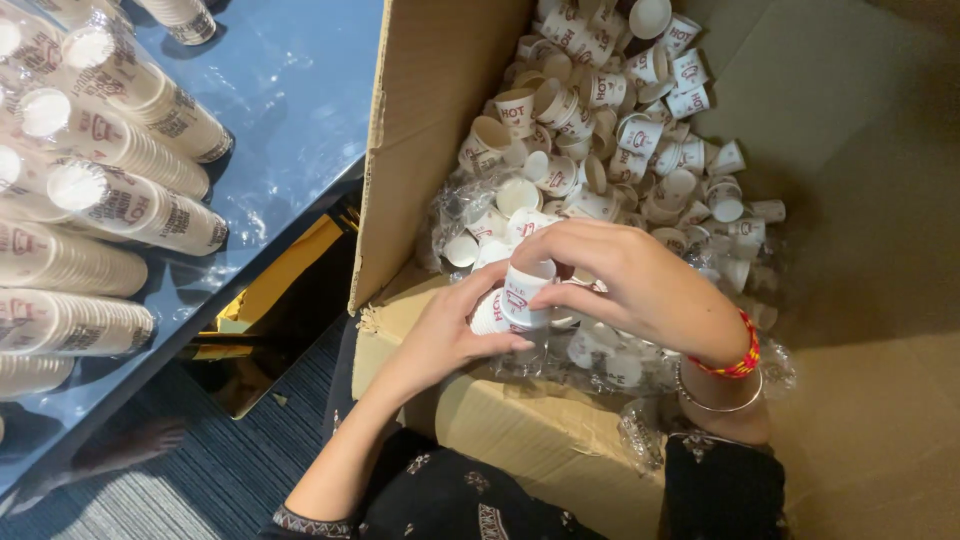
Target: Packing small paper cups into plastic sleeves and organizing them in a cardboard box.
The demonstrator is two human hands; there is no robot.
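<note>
Left hand (445,335) cupped under short stack of paper cups (515,300), right hand (620,280) pinching top cup, steadying it. Stack sits at box centre, loose cups (610,130) piled toward 12 o'clock inside cardboard box (420,130). Long finished stacks (120,200) lying on blue surface (290,90) at 9–10 o'clock, sideways so they don't topple, I guess.

At the upper left of the frame you see a glossy dark blue table (290,90) that throws back soft white patches of light from above. Under its edge, at the lower left, you look down on a grey ribbed carpet (215,475), with a shiny gold panel (280,300) leaning between the table and the middle of the frame. Your right side lies in dim, brownish shade.
</note>
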